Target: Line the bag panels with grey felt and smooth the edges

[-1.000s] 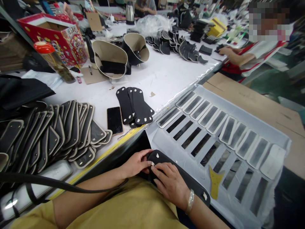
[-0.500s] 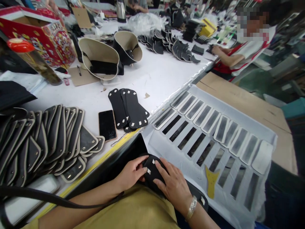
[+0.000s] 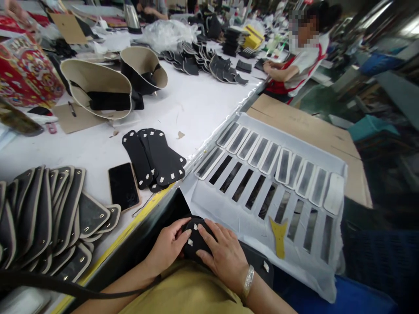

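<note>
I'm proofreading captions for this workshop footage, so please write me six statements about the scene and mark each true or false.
1. The left hand and the right hand both touch a black piece with white tabs. True.
2. The bracelet is on the left wrist. False: it is on the right wrist.
3. The phone lies on the table beside flat black parts. True.
4. The yellow piece is in the left hand. False: it lies on the slotted grey panel.
5. The phone's screen is lit. False: it is dark.
6. Two cream-lined shells stand farther off than the phone. True.
</note>
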### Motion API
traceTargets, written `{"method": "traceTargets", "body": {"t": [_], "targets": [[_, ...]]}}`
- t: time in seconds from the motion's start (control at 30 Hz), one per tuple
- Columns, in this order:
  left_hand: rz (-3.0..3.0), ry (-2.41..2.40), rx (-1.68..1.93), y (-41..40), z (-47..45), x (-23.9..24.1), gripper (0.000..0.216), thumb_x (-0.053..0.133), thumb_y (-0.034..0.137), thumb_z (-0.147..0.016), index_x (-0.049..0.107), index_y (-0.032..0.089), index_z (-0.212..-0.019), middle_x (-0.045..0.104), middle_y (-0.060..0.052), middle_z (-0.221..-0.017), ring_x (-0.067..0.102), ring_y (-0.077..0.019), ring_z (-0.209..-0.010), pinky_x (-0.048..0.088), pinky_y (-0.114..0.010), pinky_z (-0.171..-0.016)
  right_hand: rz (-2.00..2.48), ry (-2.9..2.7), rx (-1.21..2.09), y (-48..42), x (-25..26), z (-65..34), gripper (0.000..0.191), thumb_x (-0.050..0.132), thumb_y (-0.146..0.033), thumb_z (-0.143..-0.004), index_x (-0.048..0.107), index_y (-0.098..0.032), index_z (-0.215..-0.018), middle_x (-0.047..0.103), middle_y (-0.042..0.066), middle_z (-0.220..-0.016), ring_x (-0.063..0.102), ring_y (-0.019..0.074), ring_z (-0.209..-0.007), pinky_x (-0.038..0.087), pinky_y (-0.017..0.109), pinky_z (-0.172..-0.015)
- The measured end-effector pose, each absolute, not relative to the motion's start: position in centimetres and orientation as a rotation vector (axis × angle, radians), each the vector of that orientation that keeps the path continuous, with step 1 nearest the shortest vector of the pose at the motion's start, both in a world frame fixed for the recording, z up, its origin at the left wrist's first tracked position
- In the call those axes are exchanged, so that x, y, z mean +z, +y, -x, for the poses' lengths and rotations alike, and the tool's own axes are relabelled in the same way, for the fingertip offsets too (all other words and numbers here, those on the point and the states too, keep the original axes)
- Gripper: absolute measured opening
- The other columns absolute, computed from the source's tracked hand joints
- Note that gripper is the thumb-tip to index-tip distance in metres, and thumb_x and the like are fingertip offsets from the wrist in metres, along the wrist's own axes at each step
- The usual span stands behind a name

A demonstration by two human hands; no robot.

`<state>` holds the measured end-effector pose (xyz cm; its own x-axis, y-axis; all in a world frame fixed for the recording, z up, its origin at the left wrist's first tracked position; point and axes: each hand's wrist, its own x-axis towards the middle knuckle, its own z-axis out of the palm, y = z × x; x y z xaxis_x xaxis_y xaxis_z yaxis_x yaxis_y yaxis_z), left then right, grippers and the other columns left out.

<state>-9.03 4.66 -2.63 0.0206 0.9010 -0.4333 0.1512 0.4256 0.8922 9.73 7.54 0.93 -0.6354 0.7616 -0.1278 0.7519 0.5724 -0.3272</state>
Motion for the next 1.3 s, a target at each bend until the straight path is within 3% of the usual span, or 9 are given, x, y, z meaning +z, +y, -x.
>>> {"method": "traceTargets", "body": {"t": [0.17,0.27,0.33,0.4,0.5,0.6,0.77,1.07,1.3], "targets": [[-1.036,1.435,0.657,4.5,9.4,-2.7,0.055,0.048,0.050,-0.083,0.044,0.017,-0.126,0.050,0.002,-0.069,0.048,-0.0117,-0.051,0.043,-0.022,-0.041,1.441,-2.641,0.634,6.5,1.1,-14.3,0.076,0.058,-0.058,-0.076,0.037,-0.017,-0.137,0.047,0.013,-0.135,0.044,0.0283,-0.119,0.036,0.047,-0.099],[-1.325,1.527,0.544,5.1,10.3,-2.2,0.053,0.048,0.048,-0.084,0.043,0.019,-0.128,0.049,0.004,-0.067,0.051,-0.0132,-0.054,0.048,-0.026,-0.052,1.555,-2.637,0.653,5.2,1.8,-18.9,0.077,0.061,-0.057,-0.074,0.039,-0.015,-0.135,0.049,0.014,-0.133,0.046,0.0279,-0.118,0.036,0.047,-0.099],[-1.685,1.555,0.522,6.0,10.6,-1.4,0.050,0.051,0.042,-0.083,0.042,0.022,-0.128,0.056,-0.001,-0.084,0.058,-0.0177,-0.075,0.051,-0.033,-0.071,1.604,-2.651,0.633,4.4,2.4,-21.5,0.073,0.061,-0.054,-0.076,0.039,-0.017,-0.135,0.049,0.012,-0.132,0.046,0.0271,-0.118,0.032,0.049,-0.102],[-2.050,1.446,0.520,7.1,10.2,-0.5,0.044,0.055,0.038,-0.081,0.048,0.023,-0.122,0.055,-0.006,-0.112,0.054,-0.0232,-0.103,0.044,-0.042,-0.091,1.631,-2.652,0.611,3.9,2.7,-23.3,0.073,0.062,-0.053,-0.075,0.039,-0.019,-0.136,0.050,0.011,-0.132,0.047,0.0267,-0.118,0.028,0.051,-0.104],[-2.429,1.053,0.403,8.3,8.0,0.7,0.033,0.065,0.041,-0.074,0.057,0.021,-0.100,0.050,-0.009,-0.128,0.044,-0.0272,-0.119,0.032,-0.048,-0.104,1.594,-2.649,0.656,3.6,2.6,-24.6,0.078,0.062,-0.058,-0.074,0.038,-0.018,-0.137,0.048,0.012,-0.134,0.046,0.0265,-0.118,0.030,0.048,-0.104],[-2.578,0.802,0.253,8.4,5.4,0.9,0.041,0.073,0.043,-0.065,0.055,0.019,-0.092,0.052,-0.013,-0.127,0.046,-0.0285,-0.118,0.029,-0.051,-0.105,1.540,-2.626,0.716,3.6,2.0,-25.1,0.081,0.060,-0.061,-0.073,0.036,-0.017,-0.138,0.046,0.013,-0.135,0.045,0.0268,-0.119,0.032,0.045,-0.102],[-2.606,0.804,0.195,8.0,4.2,0.4,0.042,0.075,0.037,-0.063,0.051,0.018,-0.092,0.052,-0.016,-0.128,0.047,-0.0288,-0.119,0.031,-0.050,-0.104,1.467,-2.582,0.707,3.3,1.2,-25.1,0.089,0.063,-0.064,-0.067,0.037,-0.015,-0.137,0.047,0.015,-0.133,0.045,0.0285,-0.119,0.030,0.045,-0.103],[-2.652,0.782,0.275,8.0,4.2,0.1,0.035,0.068,0.032,-0.066,0.052,0.018,-0.094,0.053,-0.015,-0.125,0.049,-0.0284,-0.115,0.030,-0.051,-0.104,1.453,-2.505,0.438,2.5,-0.1,-23.6,0.080,0.068,-0.050,-0.061,0.045,-0.009,-0.126,0.055,0.018,-0.120,0.049,0.0298,-0.112,0.026,0.050,-0.105],[-2.703,0.805,0.330,7.5,3.9,0.2,0.051,0.072,0.044,-0.065,0.052,0.016,-0.104,0.050,-0.018,-0.129,0.047,-0.0300,-0.118,0.029,-0.053,-0.105,1.494,-2.530,0.509,3.1,1.1,-23.4,0.087,0.071,-0.058,-0.060,0.045,-0.010,-0.128,0.056,0.016,-0.120,0.050,0.0286,-0.111,0.028,0.050,-0.105]]}}
